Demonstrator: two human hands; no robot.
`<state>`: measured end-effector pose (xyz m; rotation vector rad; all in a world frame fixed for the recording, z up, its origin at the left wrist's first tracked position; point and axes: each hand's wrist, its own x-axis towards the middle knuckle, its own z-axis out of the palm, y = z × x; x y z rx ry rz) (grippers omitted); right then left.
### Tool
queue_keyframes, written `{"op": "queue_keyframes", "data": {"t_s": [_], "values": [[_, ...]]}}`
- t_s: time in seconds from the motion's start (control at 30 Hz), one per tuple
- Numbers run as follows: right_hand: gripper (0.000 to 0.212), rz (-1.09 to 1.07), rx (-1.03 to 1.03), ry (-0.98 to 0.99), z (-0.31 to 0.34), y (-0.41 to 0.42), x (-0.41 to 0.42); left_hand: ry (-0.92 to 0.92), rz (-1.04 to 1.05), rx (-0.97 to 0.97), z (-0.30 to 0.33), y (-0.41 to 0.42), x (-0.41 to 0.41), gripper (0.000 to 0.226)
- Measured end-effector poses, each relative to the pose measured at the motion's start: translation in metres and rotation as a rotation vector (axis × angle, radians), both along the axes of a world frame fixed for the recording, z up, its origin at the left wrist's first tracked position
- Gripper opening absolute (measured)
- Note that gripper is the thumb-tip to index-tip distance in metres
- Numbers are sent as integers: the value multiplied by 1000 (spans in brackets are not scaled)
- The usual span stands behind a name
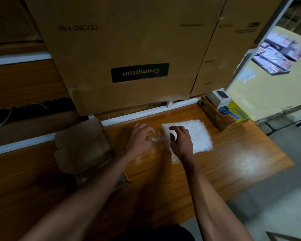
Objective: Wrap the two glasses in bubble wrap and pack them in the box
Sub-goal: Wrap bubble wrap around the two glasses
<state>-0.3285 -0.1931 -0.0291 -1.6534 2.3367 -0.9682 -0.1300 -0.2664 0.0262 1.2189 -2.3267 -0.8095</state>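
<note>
A clear glass (155, 136) stands on the wooden table, just left of a white bubble wrap sheet (196, 136). My left hand (140, 139) curls around the glass from the left and above. My right hand (180, 140) rests on the left edge of the sheet, fingers bent, pressing or pinching the wrap. A second piece of bubble wrap (175, 158) peeks out below my right wrist. An open brown cardboard box (83, 146) lies to the left with its flaps spread. A second glass is not clearly visible.
A tall Crompton carton (129, 54) and another carton (233, 40) wall off the back of the table. A yellow product box (224, 115) with a small white box (220, 98) on it stands at the back right. The table edge (268, 180) drops to a grey floor on the right.
</note>
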Motion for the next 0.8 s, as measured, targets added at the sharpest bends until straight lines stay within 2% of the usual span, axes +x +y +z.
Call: {"op": "queue_keyframes", "data": {"t_s": [0.1,0.27,0.33,0.43,0.57,0.7,0.8], "values": [[37,-70,117,46,-7,8,-19,-39,-77,-7,-5,0,-33,28],[65,-120,343,126,-14,12,-49,-97,-152,-12,-17,-9,-82,32],[69,-115,406,183,-17,10,-59,-121,-151,-9,-21,-14,-100,31],[60,-94,436,245,-20,6,-68,-156,-142,-12,-27,-20,-121,28],[34,-59,395,265,-25,0,-75,-172,-125,17,-35,-24,-139,26],[21,-118,229,172,-29,-1,-82,-141,-71,63,-41,-30,-151,24],[19,-190,100,25,-27,-1,-83,-92,8,99,-42,-32,-158,19]]}}
